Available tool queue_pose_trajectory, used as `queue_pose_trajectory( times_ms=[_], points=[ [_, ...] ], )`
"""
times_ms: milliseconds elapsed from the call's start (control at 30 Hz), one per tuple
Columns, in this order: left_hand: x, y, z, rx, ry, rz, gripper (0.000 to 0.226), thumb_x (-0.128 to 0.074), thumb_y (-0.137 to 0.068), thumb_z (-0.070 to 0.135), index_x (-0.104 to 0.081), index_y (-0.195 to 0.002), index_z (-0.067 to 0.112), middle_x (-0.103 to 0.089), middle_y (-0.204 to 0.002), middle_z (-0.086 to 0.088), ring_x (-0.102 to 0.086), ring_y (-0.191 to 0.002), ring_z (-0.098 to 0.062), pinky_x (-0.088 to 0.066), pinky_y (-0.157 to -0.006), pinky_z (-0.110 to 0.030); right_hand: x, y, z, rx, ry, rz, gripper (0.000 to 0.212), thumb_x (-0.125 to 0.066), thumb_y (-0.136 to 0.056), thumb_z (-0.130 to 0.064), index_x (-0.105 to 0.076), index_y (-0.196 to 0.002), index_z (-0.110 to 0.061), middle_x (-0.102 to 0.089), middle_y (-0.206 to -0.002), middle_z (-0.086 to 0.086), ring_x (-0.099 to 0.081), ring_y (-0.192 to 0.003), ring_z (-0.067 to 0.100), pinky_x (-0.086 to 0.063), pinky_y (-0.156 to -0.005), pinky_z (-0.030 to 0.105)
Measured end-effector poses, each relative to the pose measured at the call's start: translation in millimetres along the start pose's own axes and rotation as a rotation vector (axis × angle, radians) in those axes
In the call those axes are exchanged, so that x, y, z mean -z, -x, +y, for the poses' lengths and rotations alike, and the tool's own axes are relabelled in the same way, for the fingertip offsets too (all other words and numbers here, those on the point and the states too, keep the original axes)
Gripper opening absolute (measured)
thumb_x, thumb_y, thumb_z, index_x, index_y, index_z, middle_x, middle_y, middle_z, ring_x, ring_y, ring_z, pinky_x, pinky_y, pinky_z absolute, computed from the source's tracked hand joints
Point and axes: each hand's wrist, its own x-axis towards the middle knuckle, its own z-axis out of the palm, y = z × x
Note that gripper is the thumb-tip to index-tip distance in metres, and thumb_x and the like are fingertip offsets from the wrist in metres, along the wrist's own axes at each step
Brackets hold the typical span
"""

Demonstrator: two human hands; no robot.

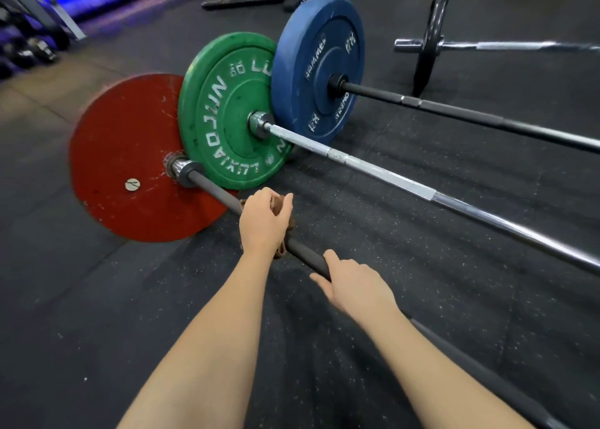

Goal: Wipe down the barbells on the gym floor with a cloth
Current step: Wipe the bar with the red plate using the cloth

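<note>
We note a dark speckled rubber gym floor (422, 282), with blurred racks under blue light at 11 o'clock. Four barbells lie on it: the nearest, a matte black bar (305, 255) with a scuffed red plate (123, 155); then green (224, 110), blue (311, 68) and, at 1 o'clock, a thin black plate (430, 38). The left hand (261, 222) clasps a brown cloth (283, 230) around the nearest bar; the right hand (357, 287) grips the bar bare, just beside.

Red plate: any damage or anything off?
Yes. The red plate is scuffed, with white scratches near its hub and a chipped-looking upper rim. The green plate overlaps its edge. Nothing spilled.
</note>
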Motion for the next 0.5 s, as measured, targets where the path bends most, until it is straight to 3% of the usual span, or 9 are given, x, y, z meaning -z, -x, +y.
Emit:
queue_pose_trajectory(
  times_ms=[133, 300, 367, 500],
  points=[
    [-8, 14, 13, 0.052, 0.003, 0.116, 0.035, -0.062, -0.095, 0.049, -0.051, -0.075, 0.022, -0.053, -0.075, 0.008, -0.053, -0.079, -0.016, -0.049, -0.071, -0.039, 0, 1, -1, 0.003, -0.003, 0.000, 0.043, -0.034, -0.105, -0.059, -0.038, -0.122, -0.020, -0.064, -0.103, 0.005, -0.050, -0.074, 0.030, -0.041, -0.065, 0.039],
    [-14, 21, 19, 0.035, -0.020, 0.156, 0.034, -0.066, -0.095, 0.045, -0.049, -0.073, 0.025, -0.049, -0.071, 0.011, -0.048, -0.077, -0.014, -0.041, -0.069, -0.032, 0, -3, 2, 0.014, -0.060, -0.037, 0.038, -0.039, -0.104, -0.060, -0.031, -0.105, -0.023, -0.065, -0.106, 0.008, -0.055, -0.081, 0.032, -0.043, -0.068, 0.041],
    [-12, 16, 10, -0.052, -0.049, 0.120, 0.034, -0.066, -0.094, 0.045, -0.047, -0.073, 0.025, -0.047, -0.071, 0.011, -0.047, -0.076, -0.013, -0.036, -0.068, -0.030, 1, -3, 3, 0.017, -0.068, -0.043, 0.038, -0.040, -0.103, -0.060, -0.030, -0.103, -0.023, -0.065, -0.106, 0.008, -0.053, -0.080, 0.032, -0.043, -0.069, 0.041],
    [3, -11, -10, -0.251, -0.172, -0.125, 0.034, -0.064, -0.096, 0.045, -0.049, -0.077, 0.022, -0.050, -0.074, 0.011, -0.050, -0.077, -0.014, -0.035, -0.069, -0.031, 2, -2, 2, 0.024, -0.015, -0.032, 0.038, -0.039, -0.105, -0.058, -0.035, -0.113, -0.020, -0.065, -0.106, 0.008, -0.049, -0.076, 0.031, -0.042, -0.067, 0.040]
  ],
)
